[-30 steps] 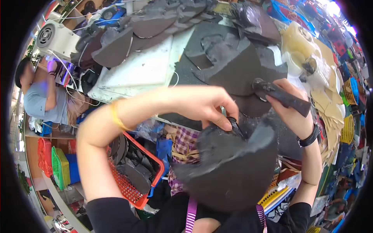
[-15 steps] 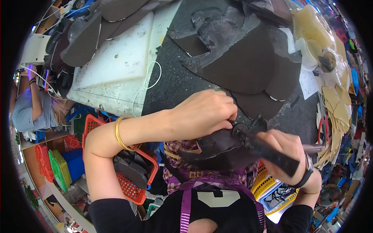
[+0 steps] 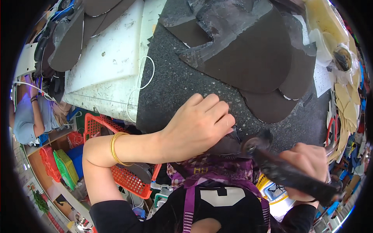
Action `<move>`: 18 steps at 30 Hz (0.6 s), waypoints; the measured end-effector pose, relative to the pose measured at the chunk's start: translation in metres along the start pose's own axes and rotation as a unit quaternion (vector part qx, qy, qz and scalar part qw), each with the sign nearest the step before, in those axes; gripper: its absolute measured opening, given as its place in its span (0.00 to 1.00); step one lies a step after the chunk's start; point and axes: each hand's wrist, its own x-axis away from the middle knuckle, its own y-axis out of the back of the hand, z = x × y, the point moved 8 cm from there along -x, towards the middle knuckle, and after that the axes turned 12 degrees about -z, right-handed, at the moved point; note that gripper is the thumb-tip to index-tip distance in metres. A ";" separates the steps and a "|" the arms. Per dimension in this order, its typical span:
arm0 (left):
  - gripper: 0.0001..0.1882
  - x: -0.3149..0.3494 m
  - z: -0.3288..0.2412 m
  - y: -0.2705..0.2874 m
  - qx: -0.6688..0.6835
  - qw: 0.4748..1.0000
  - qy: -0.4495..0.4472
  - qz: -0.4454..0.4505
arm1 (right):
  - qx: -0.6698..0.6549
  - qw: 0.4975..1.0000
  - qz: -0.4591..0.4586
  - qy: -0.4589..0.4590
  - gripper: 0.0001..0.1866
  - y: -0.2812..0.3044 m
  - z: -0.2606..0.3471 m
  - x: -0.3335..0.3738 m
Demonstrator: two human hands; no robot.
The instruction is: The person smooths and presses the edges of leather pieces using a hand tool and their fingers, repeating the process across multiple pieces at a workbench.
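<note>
At the near edge of the dark worktop, my left hand [image 3: 200, 126] is closed, knuckles up, on the edge of a dark leather-like piece [image 3: 226, 146]. The rest of that piece is mostly hidden behind the hand and the hammer. My right hand [image 3: 307, 165] is wrapped round the handle of a black hammer [image 3: 289, 174]. Its round face sits just right of the left fingers, over the piece; whether they touch, I cannot tell. Beyond the hands lie several overlapping dark brown rounded pieces [image 3: 252, 54] with greyish, glue-smeared edges.
A white board [image 3: 110, 52] and more dark pieces [image 3: 69, 44] lie at the left. Clear plastic containers [image 3: 324, 46], paper and tan scraps [image 3: 344, 106] crowd the right. A red basket [image 3: 132, 182] stands below my left forearm. Another person [image 3: 33, 112] sits at far left.
My right hand and the hammer have moved right and toward me. The left hand has rolled knuckles-up, and less of the dark piece shows. The whole view has shifted slightly.
</note>
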 end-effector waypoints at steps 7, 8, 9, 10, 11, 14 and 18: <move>0.09 -0.022 0.008 0.002 0.089 0.993 -0.047 0.061 | 0.053 0.996 0.078 -0.001 0.14 -0.044 0.005 -0.001; 0.09 -0.028 0.009 0.001 0.093 0.992 -0.052 0.063 | 0.055 0.996 0.076 -0.007 0.14 -0.041 0.007 -0.001; 0.08 -0.031 0.004 -0.003 0.076 0.988 -0.099 0.089 | 0.066 0.994 0.081 -0.022 0.14 -0.040 0.008 0.002; 0.07 -0.029 0.003 -0.005 0.050 0.982 -0.137 0.117 | 0.068 0.994 0.084 -0.026 0.13 -0.043 0.008 0.001; 0.06 -0.027 0.006 -0.001 0.062 0.975 -0.166 0.130 | 0.061 0.994 0.081 -0.029 0.12 -0.045 0.005 0.002; 0.08 -0.022 0.013 0.003 0.117 0.963 -0.215 0.109 | 0.016 0.997 0.061 -0.040 0.12 -0.047 -0.004 0.005; 0.07 -0.011 0.014 0.006 0.123 0.959 -0.253 0.002 | -0.116 0.986 0.001 -0.121 0.14 -0.045 -0.030 0.009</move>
